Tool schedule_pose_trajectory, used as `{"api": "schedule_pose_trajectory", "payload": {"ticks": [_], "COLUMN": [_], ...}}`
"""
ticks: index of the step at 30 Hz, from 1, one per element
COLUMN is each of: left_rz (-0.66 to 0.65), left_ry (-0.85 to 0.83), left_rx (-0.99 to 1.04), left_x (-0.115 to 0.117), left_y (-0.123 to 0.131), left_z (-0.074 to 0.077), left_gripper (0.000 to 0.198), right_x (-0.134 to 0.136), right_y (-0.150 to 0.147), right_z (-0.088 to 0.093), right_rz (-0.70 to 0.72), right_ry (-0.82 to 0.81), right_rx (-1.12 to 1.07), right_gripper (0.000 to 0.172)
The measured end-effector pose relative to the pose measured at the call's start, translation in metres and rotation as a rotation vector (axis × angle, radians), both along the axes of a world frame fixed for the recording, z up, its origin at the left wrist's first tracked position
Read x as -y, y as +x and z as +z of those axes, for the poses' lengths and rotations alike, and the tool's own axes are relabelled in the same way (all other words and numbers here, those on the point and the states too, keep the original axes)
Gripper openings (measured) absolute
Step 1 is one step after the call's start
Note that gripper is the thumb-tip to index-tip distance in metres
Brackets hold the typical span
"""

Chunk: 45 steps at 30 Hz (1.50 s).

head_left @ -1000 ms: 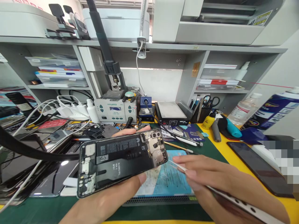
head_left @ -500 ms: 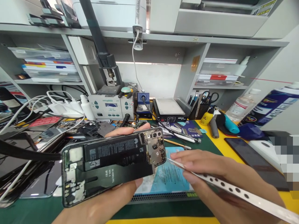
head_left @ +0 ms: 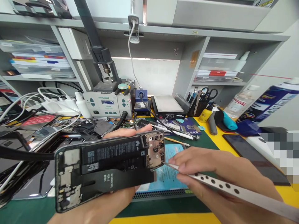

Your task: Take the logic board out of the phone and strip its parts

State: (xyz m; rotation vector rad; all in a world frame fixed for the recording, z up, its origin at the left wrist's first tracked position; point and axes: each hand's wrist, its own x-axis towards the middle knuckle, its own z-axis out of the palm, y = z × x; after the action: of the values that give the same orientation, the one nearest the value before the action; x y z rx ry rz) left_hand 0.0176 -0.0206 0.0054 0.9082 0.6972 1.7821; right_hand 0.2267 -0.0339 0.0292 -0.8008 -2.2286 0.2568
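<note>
An opened smartphone lies tilted in my left hand, its back cover off. My fingers wrap over its upper edge and the palm is beneath. Inside it show a black battery, a wide black flex cable and a metal-shielded board with cameras at the right end. My right hand pinches metal tweezers with a row of holes. Their tips are at the lower right corner of the board; whether they touch it I cannot tell.
Behind the phone stand a hot air station, a soldering station and a flat heating plate. Phone parts and white cables crowd the left. A blue sheet lies on the green mat. A dark phone and bottles are at right.
The phone has shifted slightly left and down in view. The tweezer tips have moved from beside the phone's right edge onto the board's corner. The head view has shifted a little.
</note>
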Motion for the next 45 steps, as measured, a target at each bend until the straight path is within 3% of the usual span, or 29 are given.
{"api": "schedule_pose_trajectory", "payload": {"ticks": [5, 12, 14, 16, 18, 27, 34, 40, 45], "left_rz": [0.038, -0.103, -0.119, -0.147, -0.169, -0.26, -0.283, -0.295, -0.343], "left_ry": [0.038, 0.014, -0.014, -0.041, -0.061, 0.075, 0.003, 0.012, -0.042], "left_rx": [-0.014, -0.052, -0.185, -0.377, -0.486, -0.767, -0.67, -0.723, -0.547], "left_x": [-0.006, -0.003, 0.006, 0.014, 0.019, 0.008, 0.011, 0.01, 0.011], "left_y": [0.001, -0.009, -0.016, -0.026, -0.038, -0.067, -0.061, -0.061, -0.059], "left_z": [-0.003, -0.004, -0.001, 0.0, 0.0, -0.016, -0.011, -0.012, -0.012], "left_gripper": [0.009, 0.02, 0.027, 0.054, 0.067, 0.076, 0.075, 0.072, 0.072], "right_x": [0.0, -0.004, -0.004, -0.003, -0.003, -0.003, -0.002, 0.001, 0.002], "right_y": [0.002, 0.005, 0.005, 0.004, 0.004, 0.003, 0.004, 0.012, 0.013], "right_z": [0.002, 0.008, 0.007, 0.005, 0.003, 0.002, 0.007, 0.005, 0.012], "right_rz": [0.032, 0.034, 0.019, 0.007, -0.01, -0.02, 0.0, -0.007, 0.072], "right_ry": [0.024, -0.032, -0.065, -0.11, -0.147, -0.156, -0.115, -0.124, -0.05], "right_rx": [0.027, 0.089, 0.053, -0.023, -0.082, -0.095, 0.018, 0.075, 0.161], "right_gripper": [0.03, 0.025, 0.02, 0.016, 0.015, 0.017, 0.018, 0.022, 0.025]}}
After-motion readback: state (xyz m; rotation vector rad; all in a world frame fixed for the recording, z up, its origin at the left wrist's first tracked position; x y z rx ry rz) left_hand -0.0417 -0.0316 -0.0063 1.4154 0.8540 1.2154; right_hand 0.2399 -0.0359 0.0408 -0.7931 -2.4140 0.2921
